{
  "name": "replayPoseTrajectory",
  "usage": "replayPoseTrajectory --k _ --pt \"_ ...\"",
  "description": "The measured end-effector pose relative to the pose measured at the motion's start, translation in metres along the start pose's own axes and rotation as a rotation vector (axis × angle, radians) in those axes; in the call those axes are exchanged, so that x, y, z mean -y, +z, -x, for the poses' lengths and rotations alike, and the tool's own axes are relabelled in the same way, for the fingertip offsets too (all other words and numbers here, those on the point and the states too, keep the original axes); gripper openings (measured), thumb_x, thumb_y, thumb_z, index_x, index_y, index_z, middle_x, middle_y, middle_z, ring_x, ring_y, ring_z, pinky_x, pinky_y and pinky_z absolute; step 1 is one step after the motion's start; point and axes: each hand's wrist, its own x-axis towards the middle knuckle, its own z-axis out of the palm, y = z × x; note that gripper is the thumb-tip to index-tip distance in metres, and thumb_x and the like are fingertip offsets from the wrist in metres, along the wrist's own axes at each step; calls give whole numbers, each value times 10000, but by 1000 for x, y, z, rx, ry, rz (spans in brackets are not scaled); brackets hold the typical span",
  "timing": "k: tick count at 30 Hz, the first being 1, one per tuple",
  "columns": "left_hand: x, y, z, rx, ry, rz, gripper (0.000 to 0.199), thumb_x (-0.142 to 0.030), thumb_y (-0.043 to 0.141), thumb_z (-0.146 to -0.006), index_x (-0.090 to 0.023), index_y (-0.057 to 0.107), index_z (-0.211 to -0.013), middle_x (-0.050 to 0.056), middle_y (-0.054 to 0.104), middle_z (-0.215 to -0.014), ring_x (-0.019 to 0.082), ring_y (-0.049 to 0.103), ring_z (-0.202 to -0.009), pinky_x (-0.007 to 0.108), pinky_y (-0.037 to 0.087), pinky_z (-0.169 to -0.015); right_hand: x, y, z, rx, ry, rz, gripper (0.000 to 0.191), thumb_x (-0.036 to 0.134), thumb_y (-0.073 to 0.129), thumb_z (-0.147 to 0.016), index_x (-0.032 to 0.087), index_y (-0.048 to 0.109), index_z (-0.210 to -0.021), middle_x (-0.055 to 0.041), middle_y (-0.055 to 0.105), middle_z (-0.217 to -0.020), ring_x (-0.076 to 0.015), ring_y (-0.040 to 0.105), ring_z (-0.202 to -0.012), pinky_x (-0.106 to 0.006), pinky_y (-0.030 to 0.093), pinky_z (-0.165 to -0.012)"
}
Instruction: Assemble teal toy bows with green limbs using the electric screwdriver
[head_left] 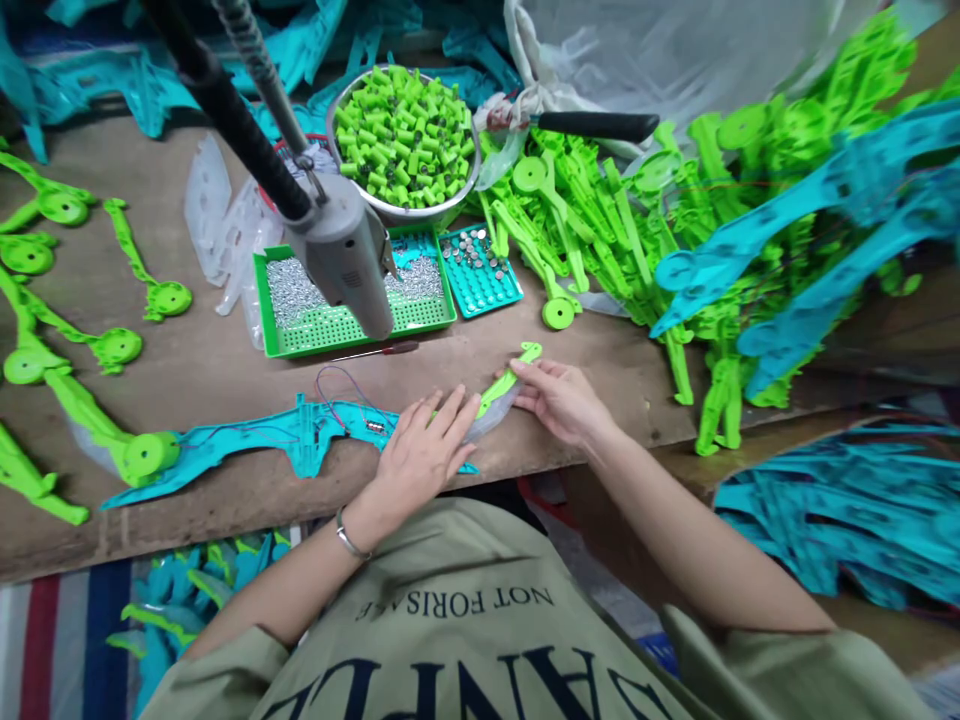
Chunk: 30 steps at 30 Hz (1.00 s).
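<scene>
On the brown table before me lies a long blue plastic piece (262, 432), with thin wires and a small metal part near its middle. My left hand (424, 450) rests flat over its right end, fingers spread, hiding what is beneath. Between the thumb and fingers of my right hand (561, 402) is the upper right end of a green arm piece (510, 383). A translucent plate (491, 415) lies along the green piece's lower side. The left end of the green piece runs under my left fingers.
An electric screwdriver (349, 255) hangs over a green screw tray (360, 335). Behind are a blue tray of metal discs (480, 290) and a bowl of green parts (405, 140). Green pieces (600, 220) pile up at right; others (82, 410) lie at left.
</scene>
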Motion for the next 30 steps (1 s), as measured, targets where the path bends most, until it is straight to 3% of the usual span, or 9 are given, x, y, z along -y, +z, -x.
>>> replayPoseTrajectory --k 3,8,12,16,22,24,26,28,30 --pt "0 0 -1 15 3 6 587 -410 447 -1056 -203 371 -1601 81 464 -1609 280 518 -1392 410 432 -1130 -9 11 11 40 71 15 491 375 1018 -461 145 721 -777 -10 756 -737 -134 710 -686 -276 623 -708" --pt "0 -1 1 36 9 3 606 -416 409 -1068 -179 323 -1619 84 437 -1626 278 498 -1415 410 408 -1161 -17 20 13 -25 47 -26 578 349 1036 -317 155 688 -736 33 714 -656 -116 671 -620 -266 602 -646" --pt "0 -1 2 33 -1 18 622 -415 399 -1069 -173 288 -1631 79 395 -1650 280 440 -1473 416 352 -1216 -22 18 13 -31 -13 -19 554 354 1028 -374 166 687 -768 32 714 -666 -124 668 -614 -282 590 -654" --pt "1 3 3 7 -7 58 677 -437 390 -1064 -107 240 -1634 142 389 -1645 281 418 -1497 424 326 -1240 -31 21 20 -3 6 -28 527 372 1010 -454 169 711 -838 10 745 -739 -143 698 -683 -308 599 -728" --pt "2 -1 9 -32 25 226 870 -511 467 -1025 -50 50 -1633 253 296 -1661 337 291 -1561 510 277 -1264 -42 33 27 -19 -6 -77 537 357 1019 -395 173 704 -789 16 731 -695 -137 676 -638 -288 589 -660" --pt "9 -16 6 13 29 359 843 -484 454 -1031 -56 39 -1627 263 275 -1667 329 265 -1571 509 296 -1254 -43 35 27 -33 -35 -69 548 370 1020 -388 175 702 -789 14 730 -681 -138 668 -619 -281 580 -627" --pt "22 -36 -4 115 -6 500 704 -365 396 -1048 -53 116 -1613 251 331 -1646 278 332 -1545 437 354 -1220 -44 36 28 -42 -68 -53 557 384 1019 -396 180 703 -807 8 737 -692 -143 671 -620 -276 573 -608" --pt "38 -54 -21 237 -89 574 564 -275 389 -1024 -52 324 -1539 227 472 -1556 269 452 -1461 408 394 -1170 -45 35 31 -51 -102 -32 562 393 1017 -413 188 699 -829 5 747 -713 -151 684 -640 -275 570 -609" --pt "56 -65 -41 433 -159 614 521 -320 533 -952 -51 499 -1397 204 621 -1385 277 610 -1256 372 474 -1034 -46 35 33 -58 -131 -8 563 399 1013 -434 196 698 -853 -1 759 -742 -166 703 -671 -288 578 -631"
